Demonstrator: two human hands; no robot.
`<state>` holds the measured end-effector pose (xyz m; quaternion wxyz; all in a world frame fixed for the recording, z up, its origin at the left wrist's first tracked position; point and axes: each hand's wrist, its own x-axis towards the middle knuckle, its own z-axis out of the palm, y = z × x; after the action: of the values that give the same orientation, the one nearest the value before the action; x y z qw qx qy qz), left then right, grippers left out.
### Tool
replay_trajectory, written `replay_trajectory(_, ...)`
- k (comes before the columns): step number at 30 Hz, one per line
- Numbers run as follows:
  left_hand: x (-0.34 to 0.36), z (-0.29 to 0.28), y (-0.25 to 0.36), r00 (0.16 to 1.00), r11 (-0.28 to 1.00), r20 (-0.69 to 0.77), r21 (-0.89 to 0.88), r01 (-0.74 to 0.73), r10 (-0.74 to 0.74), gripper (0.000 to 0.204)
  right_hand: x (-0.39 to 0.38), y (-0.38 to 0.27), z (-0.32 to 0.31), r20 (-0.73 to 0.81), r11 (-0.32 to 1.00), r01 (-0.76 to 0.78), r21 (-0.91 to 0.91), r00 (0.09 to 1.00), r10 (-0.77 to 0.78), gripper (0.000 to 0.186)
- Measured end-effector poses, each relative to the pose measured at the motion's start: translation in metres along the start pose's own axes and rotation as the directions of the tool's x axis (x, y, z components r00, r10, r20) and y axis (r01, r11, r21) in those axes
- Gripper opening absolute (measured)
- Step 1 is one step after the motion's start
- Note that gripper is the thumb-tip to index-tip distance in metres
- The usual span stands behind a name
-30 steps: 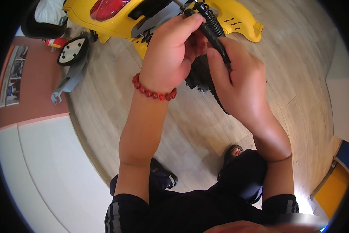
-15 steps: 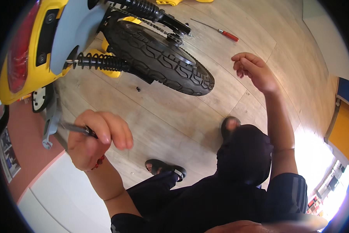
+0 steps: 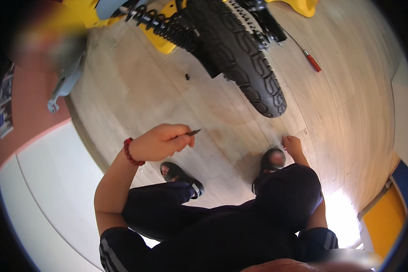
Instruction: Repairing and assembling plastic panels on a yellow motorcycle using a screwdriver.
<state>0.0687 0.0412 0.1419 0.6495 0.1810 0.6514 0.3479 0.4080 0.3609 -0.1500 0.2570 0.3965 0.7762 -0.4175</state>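
Observation:
My left hand (image 3: pixel 161 143), with a red beaded bracelet (image 3: pixel 132 153) at its wrist, is closed around a thin dark tool (image 3: pixel 194 132). Only the tool's pointed end sticks out past the fingers, so its kind cannot be made out. Low by my right sandal (image 3: pixel 272 159), my right hand (image 3: pixel 293 145) has its fingers curled in; whatever may be in them is hidden. Ahead of both hands and apart from them is the black treaded tyre (image 3: pixel 247 68) of a yellow two-wheeler, with a coil spring shock absorber (image 3: pixel 161 25) left of it.
A red-handled screwdriver (image 3: pixel 312 61) with a long shaft lies on the wooden floor right of the tyre. A small black part (image 3: pixel 187 77) lies left of it. At the left, a blue-grey bracket (image 3: pixel 65 88) juts out over a pink and white cabinet (image 3: pixel 45 167).
My view has swung, so the two-wheeler sits higher in it. My right hand has dropped from beside the tyre to near my right foot. The left hand has turned, its tool now pointing right.

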Motion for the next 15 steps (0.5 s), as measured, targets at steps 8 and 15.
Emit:
replay_trajectory(8, 0.009, 0.0, -0.009, 0.995, 0.997, -0.069, -0.038, -0.072, 0.069, 0.02, 0.028, -0.018, -0.025, 0.328, 0.967, -0.255, 0.029, 0.916, 0.231, 0.051)
replay_trajectory(15, 0.0, 0.015, 0.0, 0.98, 0.992, -0.179, -0.082, -0.098, 0.082, 0.021, 0.019, -0.008, -0.01, 0.226, 0.983, -0.163, 0.083, 0.964, 0.141, 0.048)
